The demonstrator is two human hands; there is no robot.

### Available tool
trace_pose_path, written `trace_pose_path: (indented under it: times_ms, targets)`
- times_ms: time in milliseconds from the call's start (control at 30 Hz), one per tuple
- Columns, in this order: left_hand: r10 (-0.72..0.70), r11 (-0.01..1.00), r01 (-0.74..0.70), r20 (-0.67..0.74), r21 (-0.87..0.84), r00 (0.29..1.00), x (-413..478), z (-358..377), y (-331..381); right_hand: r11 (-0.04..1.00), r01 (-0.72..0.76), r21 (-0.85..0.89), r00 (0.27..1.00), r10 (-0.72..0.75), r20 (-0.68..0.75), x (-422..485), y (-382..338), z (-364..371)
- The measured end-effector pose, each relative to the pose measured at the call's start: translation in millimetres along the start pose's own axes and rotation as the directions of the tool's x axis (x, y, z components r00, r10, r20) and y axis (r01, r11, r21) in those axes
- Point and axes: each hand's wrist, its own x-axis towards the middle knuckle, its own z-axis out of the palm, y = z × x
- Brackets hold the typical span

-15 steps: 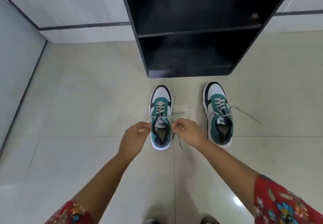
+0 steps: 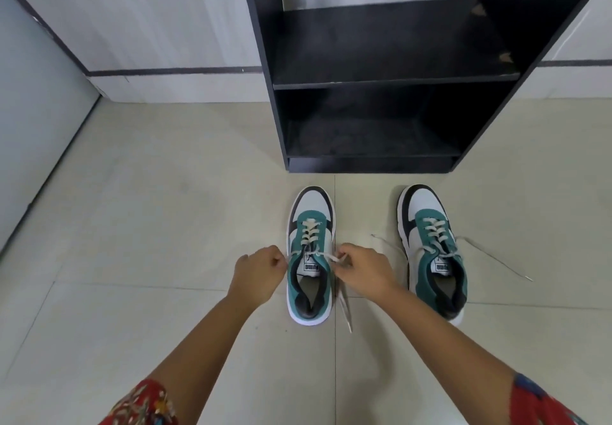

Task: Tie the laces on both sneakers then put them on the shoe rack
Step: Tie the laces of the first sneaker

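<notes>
Two teal, white and black sneakers stand on the tiled floor, toes toward the black shoe rack (image 2: 394,81). The left sneaker (image 2: 310,288) sits between my hands. My left hand (image 2: 258,270) pinches one lace end at the shoe's left side. My right hand (image 2: 364,270) pinches the other lace (image 2: 344,305) at the right side, its loose tail trailing down on the floor. The laces cross over the tongue. The right sneaker (image 2: 433,252) stands apart to the right, its laces (image 2: 496,257) untied and spread on the floor.
The rack has two open shelves, both bare, and stands against a white wall (image 2: 149,20) with a dark stripe. A pale panel (image 2: 33,110) runs along the left. Beige floor tiles (image 2: 149,226) surround the shoes.
Both hands stay on the left sneaker's laces and have drawn a little closer to the shoe. The view has shifted slightly; the right sneaker has not moved.
</notes>
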Motion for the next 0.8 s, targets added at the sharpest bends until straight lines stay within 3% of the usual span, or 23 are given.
trace_pose_path:
  times_ms: [67, 133, 233, 333, 500, 667, 800]
  targets:
    - [0.014, 0.991, -0.013, 0.009, -0.132, 1.000, 1, -2, -4, 0.991, -0.031, 0.131, 0.999, 0.032, -0.007, -4, 2, -3]
    - [-0.015, 0.921, 0.024, 0.026, -0.389, 1.000, -3, -8, -1, 0.978, -0.072, 0.194, 0.997, 0.073, -0.001, -7, -2, -4]
    - [-0.006, 0.833, 0.011, 0.010, -0.552, 1.000, -7, -23, 5, 0.994, -0.074, 0.079, 0.997, 0.071, 0.042, -11, -10, 5]
    - [0.080, 0.857, -0.101, -0.064, -0.505, 0.995, -10, -42, 8, 0.999, -0.047, 0.009, 0.999, 0.047, 0.005, -14, -14, 13]
    - [0.164, 0.903, -0.204, -0.136, -0.378, 0.977, -14, -66, 20, 0.997, -0.032, 0.068, 0.999, 0.032, -0.002, -23, -16, -4]
    - [0.287, 0.840, -0.304, -0.108, -0.450, 0.952, -18, -63, 37, 0.990, -0.114, 0.079, 0.993, 0.113, 0.023, -21, -30, -8]
    - [0.418, 0.881, -0.434, -0.117, -0.189, 0.901, -14, -63, 38, 0.975, -0.198, 0.102, 0.975, 0.186, 0.121, -14, -38, 15]
